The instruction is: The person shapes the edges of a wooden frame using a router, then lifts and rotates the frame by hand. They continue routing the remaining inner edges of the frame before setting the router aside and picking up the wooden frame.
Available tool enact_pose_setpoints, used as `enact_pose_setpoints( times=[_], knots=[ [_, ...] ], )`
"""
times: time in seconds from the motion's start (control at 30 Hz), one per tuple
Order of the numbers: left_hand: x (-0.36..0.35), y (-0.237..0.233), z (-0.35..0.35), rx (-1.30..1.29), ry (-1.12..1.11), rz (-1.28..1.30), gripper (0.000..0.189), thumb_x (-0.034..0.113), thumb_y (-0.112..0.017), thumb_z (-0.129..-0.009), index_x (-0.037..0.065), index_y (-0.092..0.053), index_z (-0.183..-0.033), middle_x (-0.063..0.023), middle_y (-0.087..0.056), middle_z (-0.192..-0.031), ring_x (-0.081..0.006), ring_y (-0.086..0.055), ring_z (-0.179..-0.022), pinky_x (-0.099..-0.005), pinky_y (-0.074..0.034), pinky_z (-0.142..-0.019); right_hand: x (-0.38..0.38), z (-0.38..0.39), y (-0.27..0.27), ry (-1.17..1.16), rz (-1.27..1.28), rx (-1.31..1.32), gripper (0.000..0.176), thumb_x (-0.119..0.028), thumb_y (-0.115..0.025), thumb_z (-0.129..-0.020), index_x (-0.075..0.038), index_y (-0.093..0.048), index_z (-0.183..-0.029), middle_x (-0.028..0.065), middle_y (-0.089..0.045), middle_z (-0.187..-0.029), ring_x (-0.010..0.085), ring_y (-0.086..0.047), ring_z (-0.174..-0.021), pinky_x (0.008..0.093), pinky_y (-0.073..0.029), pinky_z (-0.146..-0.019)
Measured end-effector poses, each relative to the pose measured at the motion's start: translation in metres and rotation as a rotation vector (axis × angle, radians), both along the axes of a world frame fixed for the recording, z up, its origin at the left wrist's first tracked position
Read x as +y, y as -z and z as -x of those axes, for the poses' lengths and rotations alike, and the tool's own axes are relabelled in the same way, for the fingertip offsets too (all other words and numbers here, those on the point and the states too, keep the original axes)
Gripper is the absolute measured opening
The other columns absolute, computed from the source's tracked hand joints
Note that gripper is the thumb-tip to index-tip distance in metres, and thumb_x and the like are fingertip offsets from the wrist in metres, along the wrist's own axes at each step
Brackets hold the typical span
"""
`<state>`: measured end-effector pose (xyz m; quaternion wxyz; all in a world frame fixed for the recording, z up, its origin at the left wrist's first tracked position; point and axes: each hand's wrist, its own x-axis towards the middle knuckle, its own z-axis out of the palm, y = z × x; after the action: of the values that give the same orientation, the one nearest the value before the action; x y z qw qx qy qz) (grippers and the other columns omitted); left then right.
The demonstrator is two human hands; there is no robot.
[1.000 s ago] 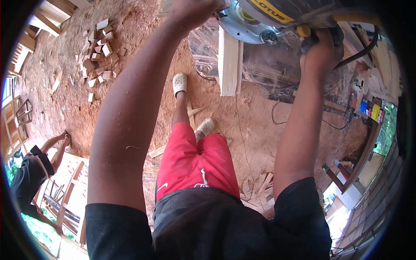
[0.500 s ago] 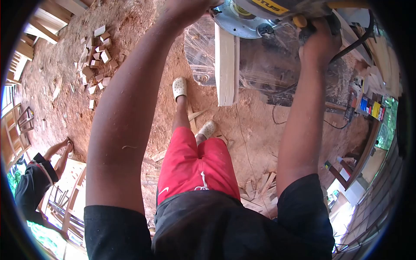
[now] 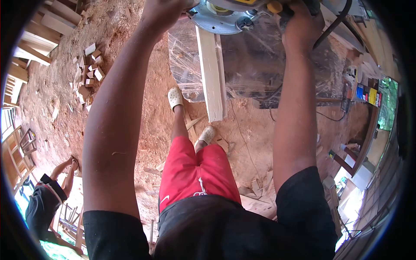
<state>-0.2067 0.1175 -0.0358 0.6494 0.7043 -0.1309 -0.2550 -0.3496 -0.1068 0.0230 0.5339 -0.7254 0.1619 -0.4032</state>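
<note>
At the top edge of the head view is a router (image 3: 221, 19) with a round metal base, its upper body cut off by the frame. It rests on a long pale wooden board (image 3: 211, 78) whose near end juts past a dark, dusty worktop (image 3: 251, 65). My right hand (image 3: 305, 30) is closed around the router's right-side handle. My left hand (image 3: 167, 11) is at the router's left side, closed on it, with its fingers partly out of frame. A black cable (image 3: 338, 24) curves away beside my right hand.
Cut wood blocks (image 3: 89, 73) lie heaped on the dusty floor to the left. Stacked timber (image 3: 39, 43) stands at upper left. Another person (image 3: 45, 199) is at lower left. A thin cord (image 3: 242, 138) runs across the floor near my feet. Colourful boxes (image 3: 368, 95) stand at right.
The whole view has shifted, with router and board now farther left. More of the board shows between the router's base and the board's near end. Both hands keep their hold.
</note>
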Motion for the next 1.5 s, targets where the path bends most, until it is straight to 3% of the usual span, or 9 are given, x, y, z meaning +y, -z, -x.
enact_pose_setpoints(
  times=[0.27,0.37,0.6,0.63,0.8,0.97,1.1,1.37,1.5],
  knots=[
    [-0.001,0.004,-0.015,-0.111,0.027,-0.103,0.016,0.008,-0.07,-0.086,0.0,-0.067,-0.073,-0.0022,-0.067,-0.07,-0.011,-0.061,-0.062,-0.0286,-0.048,-0.058,0.002,-0.008,-0.012,-0.072,-0.133,0.031,0.01,-0.005,-0.059,-0.083,-0.005,-0.063,-0.092,0.0005,-0.064,-0.083,0.0112,-0.062,-0.075,0.0259,-0.047,-0.07],
    [0.008,0.009,-0.019,-0.064,0.189,-0.157,0.034,0.02,-0.069,-0.096,-0.008,-0.069,-0.115,-0.0174,-0.074,-0.104,-0.0222,-0.075,-0.097,-0.031,-0.062,-0.09,0.006,-0.007,-0.015,0.002,-0.243,0.018,0.011,-0.004,-0.061,-0.082,-0.005,-0.062,-0.093,0.0004,-0.064,-0.083,0.0113,-0.061,-0.074,0.0259,-0.047,-0.068],
    [0.019,-0.005,0.017,-0.011,0.21,-0.151,0.034,0.016,-0.066,-0.096,-0.009,-0.069,-0.119,-0.0175,-0.075,-0.101,-0.0206,-0.075,-0.094,-0.0314,-0.061,-0.091,-0.007,0.036,0.007,-0.146,-0.179,0.002,0.02,-0.004,-0.065,-0.081,-0.003,-0.066,-0.101,0.0029,-0.068,-0.088,0.0141,-0.066,-0.079,0.0281,-0.052,-0.071],
    [0.022,0.004,0.025,0.022,0.163,-0.046,0.029,0.024,-0.073,-0.095,-0.004,-0.076,-0.102,-0.0141,-0.075,-0.089,-0.0176,-0.075,-0.083,-0.0309,-0.065,-0.076,-0.005,0.046,0.009,-0.132,-0.216,0.005,0.022,-0.003,-0.067,-0.08,-0.001,-0.067,-0.102,0.0041,-0.069,-0.091,0.0158,-0.067,-0.08,0.0299,-0.054,-0.071],
    [0.045,-0.01,0.08,0.002,0.156,-0.208,0.028,0.022,-0.073,-0.094,-0.002,-0.076,-0.108,-0.0133,-0.076,-0.087,-0.0142,-0.073,-0.079,-0.0288,-0.062,-0.073,0.029,0.095,-0.001,0.027,-0.166,0.102,0.017,-0.006,-0.067,-0.077,-0.003,-0.062,-0.093,0.002,-0.063,-0.08,0.0125,-0.059,-0.071,0.0298,-0.049,-0.068],
    [0.069,-0.02,0.141,-0.032,0.117,-0.24,0.027,0.021,-0.074,-0.091,-0.003,-0.076,-0.104,-0.0074,-0.072,-0.077,-0.0084,-0.066,-0.07,-0.0279,-0.055,-0.065,0.071,0.157,-0.013,0.044,-0.238,0.106,0.026,-0.002,-0.063,-0.079,-0.003,-0.059,-0.104,0.0012,-0.06,-0.085,0.0117,-0.059,-0.075,0.0288,-0.05,-0.07],
    [0.082,-0.033,0.184,-0.074,0.072,-0.221,0.025,0.02,-0.073,-0.091,-0.004,-0.074,-0.097,-0.0046,-0.068,-0.069,-0.0059,-0.061,-0.067,-0.0289,-0.051,-0.062,0.084,0.201,-0.008,-0.036,-0.276,0.111,0.049,-0.011,-0.078,-0.084,-0.004,-0.059,-0.128,0.0022,-0.067,-0.116,0.0123,-0.065,-0.102,0.0288,-0.054,-0.087],
    [0.102,-0.017,0.217,-0.095,0.095,-0.232,0.027,0.023,-0.072,-0.09,-0.002,-0.074,-0.102,-0.0076,-0.071,-0.071,-0.0095,-0.063,-0.065,-0.032,-0.05,-0.062,0.095,0.247,0.005,-0.028,-0.338,0.181,0.047,-0.016,-0.081,-0.084,-0.004,-0.06,-0.124,0.0019,-0.066,-0.107,0.0112,-0.063,-0.085,0.0279,-0.051,-0.074],
    [0.107,-0.002,0.223,-0.142,0.103,-0.325,0.032,0.031,-0.074,-0.084,0.0,-0.073,-0.093,-0.0133,-0.069,-0.071,-0.0169,-0.067,-0.066,-0.0368,-0.052,-0.067,0.124,0.254,-0.016,0.131,-0.437,0.24,0.064,-0.018,-0.079,-0.084,-0.001,-0.046,-0.136,0.0053,-0.061,-0.119,0.0134,-0.06,-0.099,0.0291,-0.05,-0.08]
  ],
)
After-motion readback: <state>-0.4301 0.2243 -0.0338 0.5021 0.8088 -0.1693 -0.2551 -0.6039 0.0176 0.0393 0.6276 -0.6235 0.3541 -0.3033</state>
